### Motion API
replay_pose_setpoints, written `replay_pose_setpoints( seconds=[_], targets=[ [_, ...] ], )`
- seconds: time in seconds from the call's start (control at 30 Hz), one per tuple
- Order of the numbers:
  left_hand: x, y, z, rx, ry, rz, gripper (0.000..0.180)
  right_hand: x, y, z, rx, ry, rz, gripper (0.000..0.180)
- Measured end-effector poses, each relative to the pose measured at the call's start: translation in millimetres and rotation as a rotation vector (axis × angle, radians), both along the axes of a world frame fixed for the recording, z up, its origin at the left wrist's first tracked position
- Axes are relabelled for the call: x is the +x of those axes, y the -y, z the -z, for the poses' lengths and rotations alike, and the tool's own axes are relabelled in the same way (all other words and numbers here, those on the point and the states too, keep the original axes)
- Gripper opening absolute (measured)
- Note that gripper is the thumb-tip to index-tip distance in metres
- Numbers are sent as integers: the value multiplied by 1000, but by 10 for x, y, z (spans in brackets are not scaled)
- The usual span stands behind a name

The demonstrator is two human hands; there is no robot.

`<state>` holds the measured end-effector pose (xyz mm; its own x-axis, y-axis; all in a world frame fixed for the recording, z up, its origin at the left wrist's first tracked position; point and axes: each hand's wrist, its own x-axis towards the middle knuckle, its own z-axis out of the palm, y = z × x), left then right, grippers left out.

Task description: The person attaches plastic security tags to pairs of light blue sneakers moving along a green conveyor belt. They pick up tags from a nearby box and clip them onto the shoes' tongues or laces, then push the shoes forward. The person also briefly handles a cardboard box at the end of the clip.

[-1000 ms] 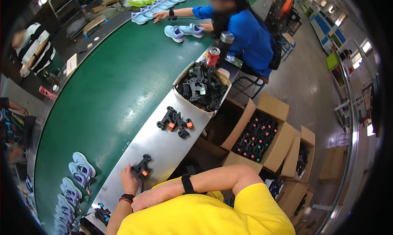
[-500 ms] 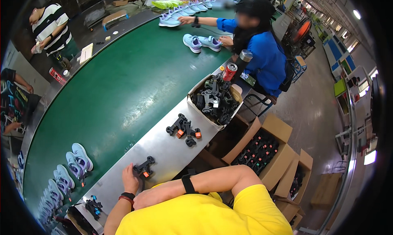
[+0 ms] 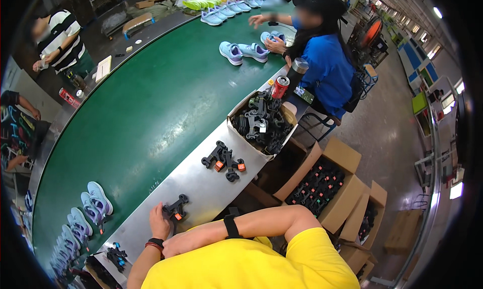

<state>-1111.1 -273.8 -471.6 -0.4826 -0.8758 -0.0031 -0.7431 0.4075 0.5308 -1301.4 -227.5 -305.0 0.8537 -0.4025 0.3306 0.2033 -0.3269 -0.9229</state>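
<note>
My left hand [image 3: 160, 223] lies on the metal table edge with its fingers stretched out. Right beside its fingertips is a black plastic shoe hanger [image 3: 176, 207] with an orange tag; whether they touch I cannot tell. My right forearm crosses in front of my body, and my right hand [image 3: 177, 243] rests against my left wrist, its fingers mostly hidden. Two more black hangers [image 3: 224, 160] with orange tags lie farther along the metal strip. Pairs of light blue sneakers [image 3: 99, 198] stand in a row on the green belt to the left.
A white box [image 3: 261, 123] heaped with black hangers stands at the right, near a red can [image 3: 280, 87] and a dark flask [image 3: 297, 72]. Open cartons [image 3: 347, 158] sit below. A co-worker in blue [image 3: 324, 62] sits by the green belt [image 3: 151, 118]; a sneaker pair [image 3: 243, 52] is nearby.
The co-worker in blue has let go of the far sneakers and now has a hand on another sneaker close by. The sneaker pair near them sits slightly farther left. My hands have hardly moved.
</note>
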Motion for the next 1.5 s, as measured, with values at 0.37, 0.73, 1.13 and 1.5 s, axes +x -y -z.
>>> replay_pose_setpoints(
  seconds=[0.37, 0.73, 1.13, 1.5],
  targets=[
    [77, 6, -7, -27, -15, 6, 51, -149, 147, 213, 139, -86, 195, 3],
    [173, -43, -98, 157, 34, 101, 67, -1048, -334, 1555, 119, -864, 1020, 14],
    [340, 421, -41, 462, 46, -4, 74, -939, -451, 1735, 19, -800, 1218, 9],
    [936, 818, 829, 622, -37, -3, 72, -999, -421, 1614, 111, -781, 1186, 17]
  ],
)
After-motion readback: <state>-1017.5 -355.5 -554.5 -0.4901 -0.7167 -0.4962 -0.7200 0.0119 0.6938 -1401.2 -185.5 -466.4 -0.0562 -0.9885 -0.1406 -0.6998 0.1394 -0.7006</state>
